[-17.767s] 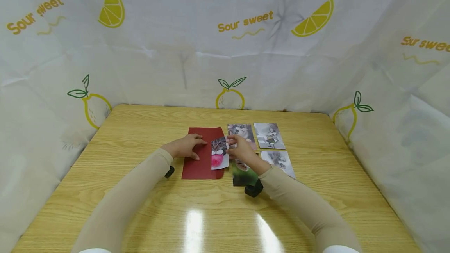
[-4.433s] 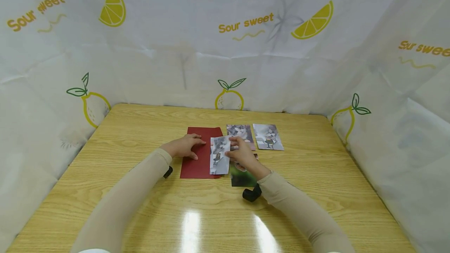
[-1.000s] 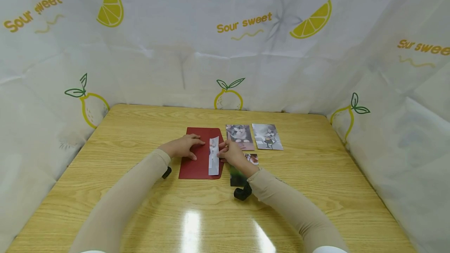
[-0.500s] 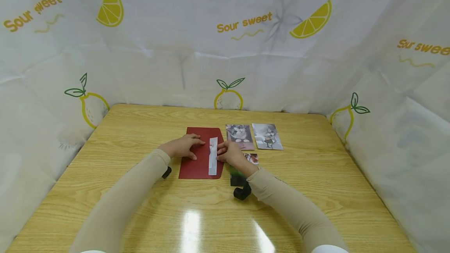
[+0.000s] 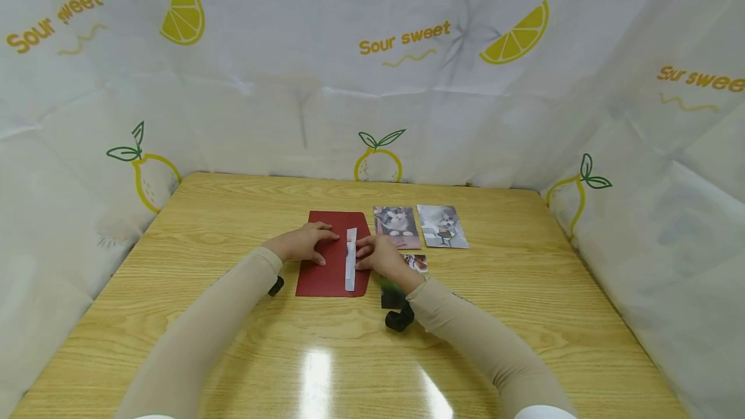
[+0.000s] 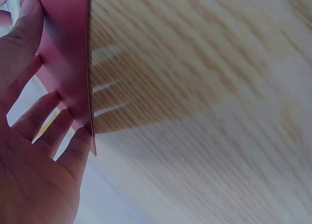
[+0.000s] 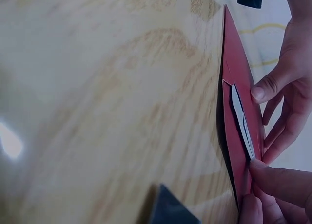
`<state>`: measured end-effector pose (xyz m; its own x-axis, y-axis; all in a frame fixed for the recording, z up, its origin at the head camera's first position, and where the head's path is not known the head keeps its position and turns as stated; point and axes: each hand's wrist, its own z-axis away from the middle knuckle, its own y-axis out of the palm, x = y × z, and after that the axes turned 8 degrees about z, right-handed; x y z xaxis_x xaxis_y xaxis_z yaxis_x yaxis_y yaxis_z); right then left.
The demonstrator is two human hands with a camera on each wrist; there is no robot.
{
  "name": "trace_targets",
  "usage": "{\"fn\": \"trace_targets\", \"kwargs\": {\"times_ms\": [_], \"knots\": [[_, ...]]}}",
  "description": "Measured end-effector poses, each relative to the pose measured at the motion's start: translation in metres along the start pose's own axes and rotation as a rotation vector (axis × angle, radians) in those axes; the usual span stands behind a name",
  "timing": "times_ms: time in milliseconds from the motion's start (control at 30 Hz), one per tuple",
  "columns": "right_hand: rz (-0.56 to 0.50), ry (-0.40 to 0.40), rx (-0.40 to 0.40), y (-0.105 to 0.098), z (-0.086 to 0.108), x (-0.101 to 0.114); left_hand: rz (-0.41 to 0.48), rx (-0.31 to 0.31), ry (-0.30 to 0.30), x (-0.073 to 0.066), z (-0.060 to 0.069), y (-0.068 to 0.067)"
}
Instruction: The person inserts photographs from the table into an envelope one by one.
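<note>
A red envelope (image 5: pixel 320 280) lies on the wooden table with its opening toward the right. A narrow white strip of photo prints (image 5: pixel 351 270) sticks out of that opening; the rest is hidden inside. My left hand (image 5: pixel 299 243) rests on the envelope's left part, thumb and fingers spread, as the left wrist view shows on the red paper (image 6: pixel 68 53). My right hand (image 5: pixel 381 257) pinches the prints' outer edge between thumb and fingers. The right wrist view shows the thumb against the prints (image 7: pixel 242 119) at the envelope's mouth.
Right of the envelope lie a cat photo (image 5: pixel 398 228), a greyish photo (image 5: pixel 443 226) and a dark green photo (image 5: pixel 392 293), partly under the right hand. Black wrist cameras (image 5: pixel 398 320) hang below the wrists. A white lemon-print curtain (image 5: pixel 273 115) surrounds the table.
Over the last second the prints slid left, deeper into the envelope, the right hand following. Since the oldest frame, the lower-right photo left the table. The left hand stayed in place.
</note>
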<state>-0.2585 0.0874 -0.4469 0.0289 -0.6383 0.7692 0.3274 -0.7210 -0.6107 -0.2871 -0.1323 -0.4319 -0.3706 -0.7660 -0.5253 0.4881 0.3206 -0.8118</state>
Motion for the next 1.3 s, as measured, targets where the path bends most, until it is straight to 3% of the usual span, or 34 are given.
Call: {"fn": "trace_targets", "kwargs": {"times_ms": [733, 1300], "knots": [[0.16, -0.016, -0.013, 0.0048, -0.0028, 0.0032, -0.017, 0.002, 0.002, 0.0009, -0.0027, 0.0004], [0.171, -0.002, 0.015, 0.0049, -0.005, 0.0037, -0.005, 0.0, 0.002, 0.0014, -0.0017, 0.0007]]}}
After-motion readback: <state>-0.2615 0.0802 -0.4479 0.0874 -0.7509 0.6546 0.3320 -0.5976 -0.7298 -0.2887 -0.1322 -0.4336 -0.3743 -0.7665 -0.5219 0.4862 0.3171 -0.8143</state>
